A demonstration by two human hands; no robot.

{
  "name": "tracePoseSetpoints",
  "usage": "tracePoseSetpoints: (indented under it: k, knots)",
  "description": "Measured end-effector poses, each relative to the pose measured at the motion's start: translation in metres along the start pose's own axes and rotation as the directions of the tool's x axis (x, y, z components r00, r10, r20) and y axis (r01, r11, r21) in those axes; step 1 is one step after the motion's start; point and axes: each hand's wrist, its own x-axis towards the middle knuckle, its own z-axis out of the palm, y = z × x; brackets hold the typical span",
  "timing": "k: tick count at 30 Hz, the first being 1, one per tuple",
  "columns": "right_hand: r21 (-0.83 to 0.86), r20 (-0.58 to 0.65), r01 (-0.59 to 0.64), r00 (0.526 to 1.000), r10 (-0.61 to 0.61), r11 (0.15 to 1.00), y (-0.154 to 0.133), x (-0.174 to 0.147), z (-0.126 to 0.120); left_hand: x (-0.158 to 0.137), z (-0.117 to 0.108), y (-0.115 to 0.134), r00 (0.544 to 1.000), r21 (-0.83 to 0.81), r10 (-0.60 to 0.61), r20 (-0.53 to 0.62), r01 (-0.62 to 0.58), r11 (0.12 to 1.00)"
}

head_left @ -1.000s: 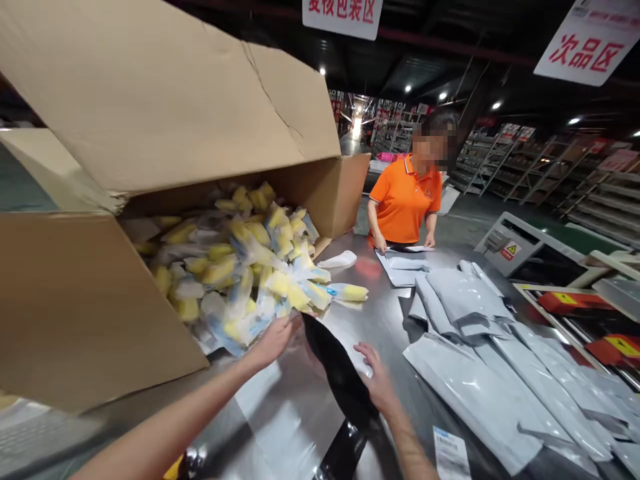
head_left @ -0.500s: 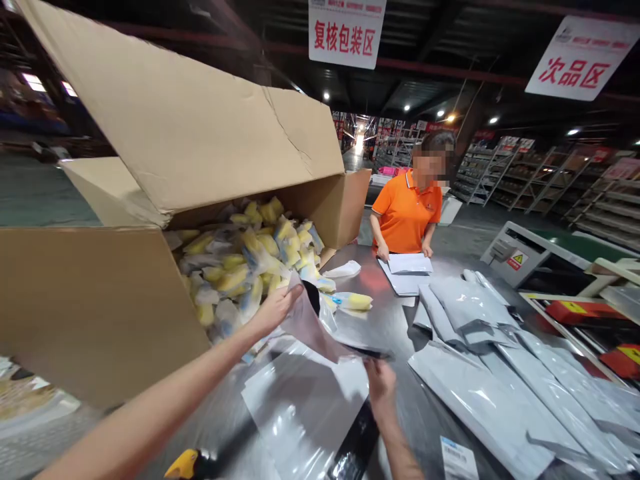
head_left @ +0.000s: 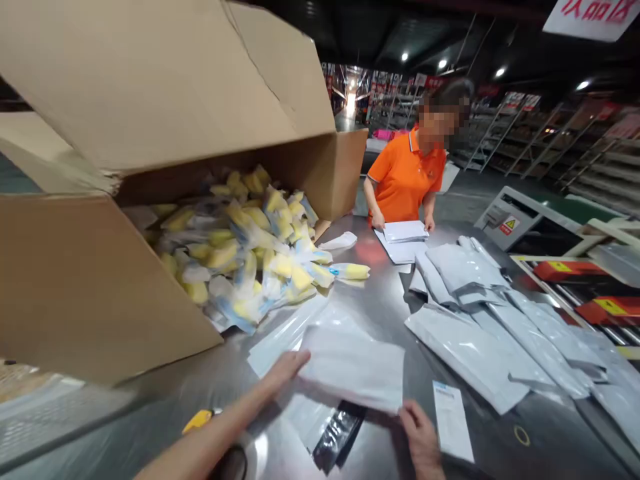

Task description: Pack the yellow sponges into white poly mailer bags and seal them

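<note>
A white plastic mailing bag, folded into a flat rectangle, is held between my hands above the metal table. My left hand pinches its left edge, and the fingers of my right hand grip its lower right corner. Below it lie more flat white mailing bags, with a black inner side showing at the bottom. Beyond my hands, yellow items in clear wrappers spill from a large cardboard box lying on its side. Whether the held bag contains anything cannot be seen.
Filled white mailing bags are heaped on the right. A printed label slip and a rubber band lie near my right hand. A yellow-handled tool is at left. A co-worker in orange handles white bags across the table.
The bag was upright and twisted with its dark opening showing; now it is flat and lower. Both hands have come down, the right one also moving right. The view has tilted downward.
</note>
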Motion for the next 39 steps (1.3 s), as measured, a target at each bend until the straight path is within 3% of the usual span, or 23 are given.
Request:
tracePoseSetpoints:
  k: [2,4,7,9,10,14,20,30,32,33,34,36,37,39]
  knots:
    - [0.027,0.046,-0.129,0.991,0.127,0.991,0.045,-0.029,0.004,-0.027,0.018,-0.03,0.988,-0.01,-0.113,0.104,0.115,0.993]
    - [0.047,0.022,-0.163,0.986,0.163,0.985,0.068,-0.05,0.008,-0.049,0.029,-0.048,0.975,-0.017,-0.175,0.137,0.179,0.984]
    - [-0.014,-0.076,-0.009,0.997,0.008,1.0,0.069,-0.061,0.011,-0.065,0.031,-0.056,0.977,-0.015,-0.173,0.126,0.176,0.984]
    - [-0.033,-0.103,0.08,0.991,-0.083,0.996,0.063,-0.059,0.013,-0.067,0.025,-0.055,0.982,-0.008,-0.156,0.103,0.158,0.987]
    - [-0.021,-0.109,0.067,0.992,-0.069,0.998,0.062,-0.056,0.014,-0.066,0.022,-0.053,0.985,-0.003,-0.154,0.084,0.155,0.988]
    - [0.077,-0.082,-0.152,0.984,0.158,0.985,0.073,-0.043,0.024,-0.057,0.013,-0.05,0.986,0.018,-0.166,-0.02,0.166,0.986]
    - [0.069,-0.051,-0.259,0.963,0.263,0.963,0.089,-0.035,0.035,-0.033,0.031,-0.056,0.965,0.129,-0.179,-0.191,0.206,0.97]
    - [-0.123,-0.064,-0.272,0.962,0.266,0.954,0.087,-0.029,0.048,-0.014,0.036,-0.059,0.952,0.363,-0.035,-0.305,0.15,0.92]
    - [-0.159,-0.044,-0.293,0.956,0.29,0.943,0.093,-0.029,0.047,-0.025,0.041,-0.061,0.952,0.428,0.107,-0.285,0.026,0.903]
    - [-0.181,-0.024,-0.293,0.956,0.294,0.939,0.096,-0.029,0.044,-0.031,0.045,-0.064,0.94,0.496,0.254,-0.227,-0.112,0.861]
    - [-0.214,0.003,-0.29,0.955,0.297,0.933,0.098,-0.029,0.04,-0.038,0.051,-0.067,0.897,0.575,0.423,-0.129,-0.279,0.769]
    - [-0.286,0.04,-0.268,0.956,0.291,0.92,0.097,-0.028,0.028,-0.05,0.063,-0.075,0.733,0.695,0.671,0.109,-0.539,0.476]
    - [-0.318,0.034,-0.255,0.959,0.28,0.913,0.093,-0.025,0.021,-0.053,0.069,-0.08,0.67,0.729,0.718,0.19,-0.586,0.354]
    - [-0.38,-0.056,-0.201,0.979,0.195,0.903,0.072,-0.017,0.01,-0.056,0.078,-0.089,0.662,0.779,0.712,0.234,-0.566,0.27]
